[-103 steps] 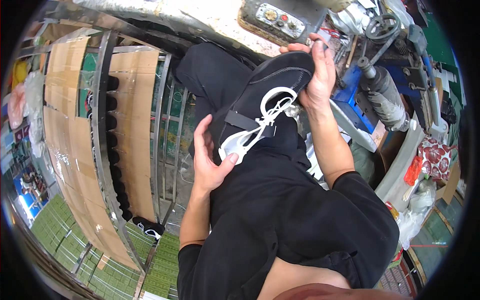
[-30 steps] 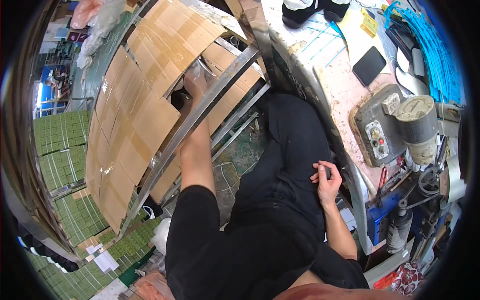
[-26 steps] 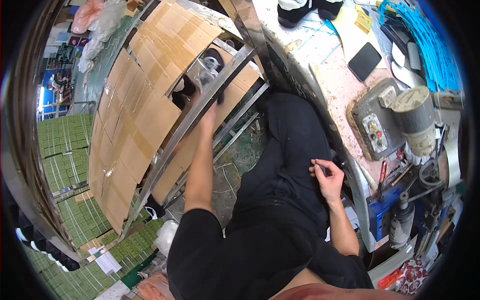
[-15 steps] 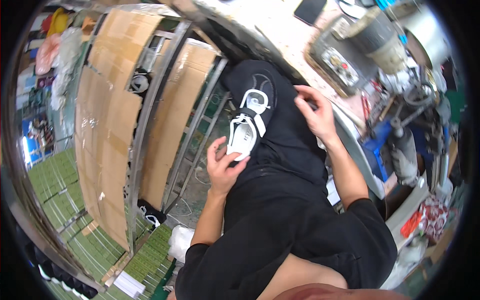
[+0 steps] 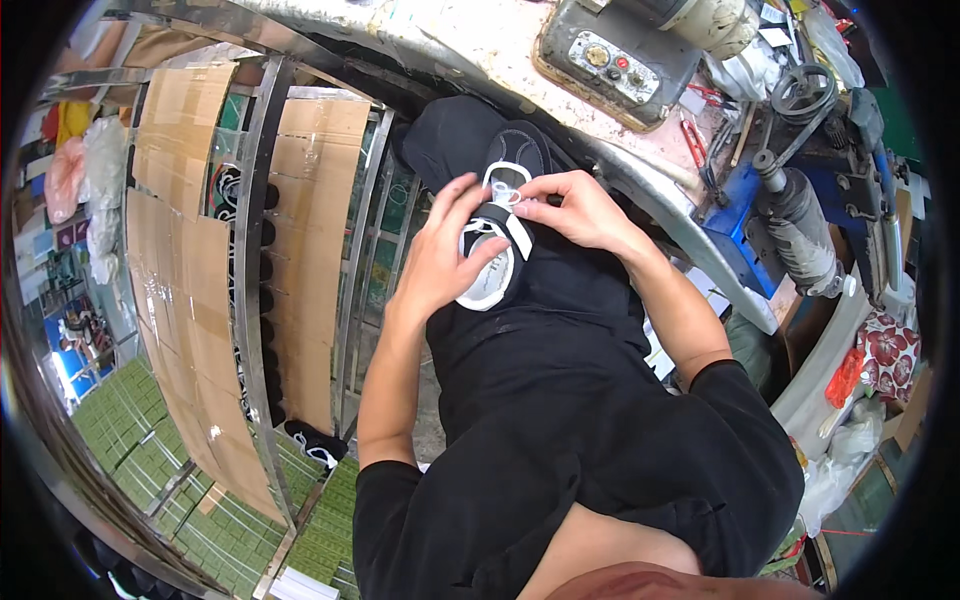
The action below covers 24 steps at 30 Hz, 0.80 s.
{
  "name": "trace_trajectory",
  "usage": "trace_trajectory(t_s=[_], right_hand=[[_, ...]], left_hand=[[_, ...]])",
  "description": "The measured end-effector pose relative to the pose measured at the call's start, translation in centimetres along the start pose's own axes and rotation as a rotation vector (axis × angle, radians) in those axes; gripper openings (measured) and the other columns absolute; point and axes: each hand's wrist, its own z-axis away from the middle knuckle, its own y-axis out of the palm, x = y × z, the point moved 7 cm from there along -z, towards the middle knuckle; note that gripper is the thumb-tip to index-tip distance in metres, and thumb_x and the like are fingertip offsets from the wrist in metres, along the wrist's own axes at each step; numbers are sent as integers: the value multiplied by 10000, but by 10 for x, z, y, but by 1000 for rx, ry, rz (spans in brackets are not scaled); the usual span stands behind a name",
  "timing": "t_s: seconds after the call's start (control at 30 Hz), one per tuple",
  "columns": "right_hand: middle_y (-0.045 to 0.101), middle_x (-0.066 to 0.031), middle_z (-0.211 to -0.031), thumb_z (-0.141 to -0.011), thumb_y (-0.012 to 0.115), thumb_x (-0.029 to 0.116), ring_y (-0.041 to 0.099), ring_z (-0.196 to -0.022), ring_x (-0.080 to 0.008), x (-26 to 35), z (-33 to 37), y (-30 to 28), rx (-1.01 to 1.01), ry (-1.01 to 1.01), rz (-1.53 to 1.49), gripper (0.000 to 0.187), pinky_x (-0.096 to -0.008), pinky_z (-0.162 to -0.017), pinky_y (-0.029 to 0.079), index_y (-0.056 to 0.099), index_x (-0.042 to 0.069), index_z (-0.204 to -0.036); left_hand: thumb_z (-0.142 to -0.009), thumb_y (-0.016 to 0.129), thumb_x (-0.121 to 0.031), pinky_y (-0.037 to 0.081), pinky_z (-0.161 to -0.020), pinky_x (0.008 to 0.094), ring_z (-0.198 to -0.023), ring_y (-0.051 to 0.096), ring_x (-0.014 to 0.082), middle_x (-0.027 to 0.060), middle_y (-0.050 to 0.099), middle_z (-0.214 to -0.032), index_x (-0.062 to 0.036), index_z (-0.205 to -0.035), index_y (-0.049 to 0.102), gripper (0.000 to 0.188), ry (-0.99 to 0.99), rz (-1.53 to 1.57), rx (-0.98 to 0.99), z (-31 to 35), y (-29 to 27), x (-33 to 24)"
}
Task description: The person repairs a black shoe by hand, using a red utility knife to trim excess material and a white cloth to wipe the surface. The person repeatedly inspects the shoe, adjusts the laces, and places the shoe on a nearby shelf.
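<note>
A black shoe (image 5: pixel 482 292) with white lining and white trim rests on my black-trousered lap, its toe pointing away from me. My left hand (image 5: pixel 440 252) closes around the left side of the shoe, with the thumb over its opening and the fingers by the upper. From the right, my right hand (image 5: pixel 578 212) pinches at a small white looped piece (image 5: pixel 507 193) on the shoe's front. Exactly what sits between those fingertips is too small to make out. A white strap end (image 5: pixel 521 238) sticks out on the shoe's right side.
On the left stands a metal rack (image 5: pixel 262 250) with cardboard sheets (image 5: pixel 170 280) and black shoes on it. A worktable (image 5: pixel 440 30) at the top carries a grey control box (image 5: pixel 620 70) and red-handled pliers (image 5: pixel 693 143). Blue machinery (image 5: pixel 745 255) stands right.
My right hand has moved left from beside my leg to the shoe's front and pinches there. My left hand has slid forward from the heel along the shoe. The view has shifted.
</note>
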Motion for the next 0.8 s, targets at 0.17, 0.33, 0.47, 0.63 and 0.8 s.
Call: trace_trajectory(t_s=[0.17,0.33,0.47,0.63,0.8], right_hand=[[738,-43,-926,-918,729,109,625,-818,-75,13,14,-9,-131,-23,-81,193,-270,-752,510,737,-14,-1066],[671,-41,-865,-883,743,61,618,-684,-124,28,34,-14,-389,-365,183,121,-255,-575,478,737,25,-998],[687,-44,-911,-878,736,40,601,-684,-99,18,40,-12,-363,-394,94,140,-246,-569,459,741,31,-1017],[699,-47,-940,-885,730,71,588,-699,-81,26,30,-16,-183,-267,79,167,-237,-586,446,745,35,-1048],[687,-95,-884,-959,689,188,643,-830,-155,37,4,-22,-281,-119,158,227,-298,-731,498,741,-32,-976]], left_hand=[[-818,805,-134,544,-902,384,-1087,675,320,166,665,-1212,-16,-1071,699,299,33,173,-162,1,2,2],[-812,777,-53,546,-785,330,-879,702,242,153,710,-982,6,-807,667,125,75,244,-295,11,4,12],[-827,736,12,520,-764,282,-835,647,164,117,666,-922,5,-768,613,137,21,248,-171,8,5,15],[-833,747,-8,515,-805,266,-879,635,130,81,656,-1008,7,-1083,603,290,-227,430,-102,3,10,28],[-808,781,2,522,-830,270,-932,630,128,80,633,-1095,-2,-1117,577,371,-262,528,-160,2,21,28]])
